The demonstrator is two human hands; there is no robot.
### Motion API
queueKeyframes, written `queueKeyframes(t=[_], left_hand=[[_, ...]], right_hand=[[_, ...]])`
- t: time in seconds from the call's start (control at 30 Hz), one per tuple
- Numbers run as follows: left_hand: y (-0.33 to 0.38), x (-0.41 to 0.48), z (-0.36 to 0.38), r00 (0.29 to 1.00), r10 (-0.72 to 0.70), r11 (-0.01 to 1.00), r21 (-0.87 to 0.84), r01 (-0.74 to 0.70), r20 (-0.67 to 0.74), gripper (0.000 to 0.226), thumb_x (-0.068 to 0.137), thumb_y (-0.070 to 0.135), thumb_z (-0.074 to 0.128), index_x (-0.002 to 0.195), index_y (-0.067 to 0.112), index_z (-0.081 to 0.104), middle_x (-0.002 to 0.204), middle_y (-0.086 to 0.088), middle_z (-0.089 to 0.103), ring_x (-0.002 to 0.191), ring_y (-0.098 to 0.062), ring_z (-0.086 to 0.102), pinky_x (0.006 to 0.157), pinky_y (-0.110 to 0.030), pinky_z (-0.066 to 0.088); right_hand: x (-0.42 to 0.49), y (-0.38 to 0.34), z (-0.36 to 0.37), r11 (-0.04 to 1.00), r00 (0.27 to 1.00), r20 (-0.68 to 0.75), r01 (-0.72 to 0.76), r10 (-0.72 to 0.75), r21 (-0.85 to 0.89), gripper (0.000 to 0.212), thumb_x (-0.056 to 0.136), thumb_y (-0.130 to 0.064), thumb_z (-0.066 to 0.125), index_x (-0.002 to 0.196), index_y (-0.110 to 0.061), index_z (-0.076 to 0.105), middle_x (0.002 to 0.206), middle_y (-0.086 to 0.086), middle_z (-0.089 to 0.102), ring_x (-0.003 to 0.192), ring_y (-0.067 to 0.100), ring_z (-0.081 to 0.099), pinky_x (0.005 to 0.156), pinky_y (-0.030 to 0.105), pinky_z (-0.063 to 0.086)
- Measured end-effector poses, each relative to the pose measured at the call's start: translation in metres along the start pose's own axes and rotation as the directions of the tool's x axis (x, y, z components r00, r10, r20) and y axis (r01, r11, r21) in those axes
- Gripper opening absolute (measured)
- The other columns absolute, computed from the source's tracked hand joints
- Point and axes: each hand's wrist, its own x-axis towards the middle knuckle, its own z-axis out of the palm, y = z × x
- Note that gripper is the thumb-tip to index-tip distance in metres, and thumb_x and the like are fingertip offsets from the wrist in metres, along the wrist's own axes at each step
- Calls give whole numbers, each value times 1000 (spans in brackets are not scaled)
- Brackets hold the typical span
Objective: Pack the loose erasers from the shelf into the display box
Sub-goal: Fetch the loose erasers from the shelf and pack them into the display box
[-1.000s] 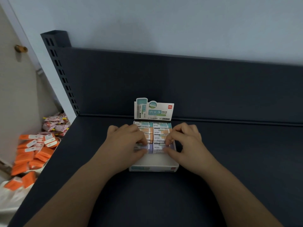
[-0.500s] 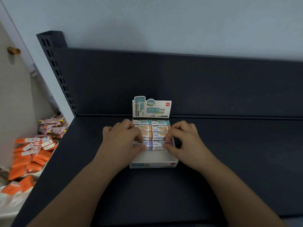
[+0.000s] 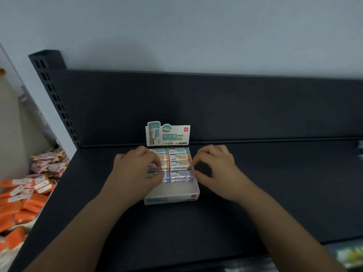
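From the head camera, little differs from half a second ago: both hands stay at the display box on the dark shelf, the right hand now drawn slightly outward to the box's right wall while the left hand keeps covering the left column. The left fingers are curled narrow, pressing down on the erasers there; whether they pinch one I cannot tell. The right thumb and forefinger stand narrowly apart, their tips touching the end of the purple eraser and the one behind it. Between the fingers the box holds two columns of wrapped erasers, teal farthest, orange next, purple nearest; nearer than the thumbs its floor lies bare. Beyond the fingertips the header card stands upright.
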Motion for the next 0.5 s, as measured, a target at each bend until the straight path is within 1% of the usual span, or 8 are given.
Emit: queueKeyframes(t=[0.1,0.13,0.2,0.27,0.33,0.43,0.5], left_hand=[[9,1,-4,999,32,999,-8,-32,-24,16,84,43,62,98,36,60,103,19,52,98,-4,52,96,-33,32],[14,1,-5,998,58,998,-1,-58,-9,19,84,43,62,101,35,61,105,19,53,99,-5,53,96,-34,37],[32,1,-7,989,124,992,-1,-124,78,26,84,44,60,109,36,59,110,20,54,103,-4,53,94,-34,44],[56,2,-7,968,195,981,-14,-196,156,33,86,46,58,118,39,55,117,22,53,109,-2,51,95,-28,44],[87,4,-3,946,249,966,17,-258,208,44,87,50,55,129,38,49,127,20,49,117,-4,48,100,-25,40],[139,9,15,932,285,943,110,-314,224,57,88,56,50,140,38,36,138,15,43,123,-9,44,104,-30,37],[174,9,32,936,264,942,146,-303,234,62,89,57,48,144,37,29,142,13,39,127,-13,41,105,-34,36]], right_hand=[[-16,11,-13,997,999,-19,-28,27,-74,25,90,-45,57,113,-37,56,122,-20,44,118,5,26,97,28,22],[-22,17,-16,994,999,-23,-39,37,-102,27,90,-45,56,116,-37,54,123,-20,43,120,6,26,96,27,22],[-38,28,-23,989,998,-15,-64,62,-134,33,92,-46,53,124,-38,49,127,-20,43,123,7,28,97,27,22],[-56,43,-32,988,995,0,-94,95,-121,41,94,-47,50,133,-40,41,131,-20,41,125,7,30,101,28,22],[-75,59,-42,984,991,1,-129,130,-121,47,94,-47,49,138,-40,33,135,-19,39,126,8,32,105,31,24],[-101,85,-61,976,983,-1,-181,182,-122,53,94,-48,49,141,-40,27,139,-18,37,127,10,33,106,33,26],[-123,104,-77,971,981,-7,-195,196,-137,56,93,-48,49,143,-39,25,140,-17,37,128,11,33,105,34,27]])
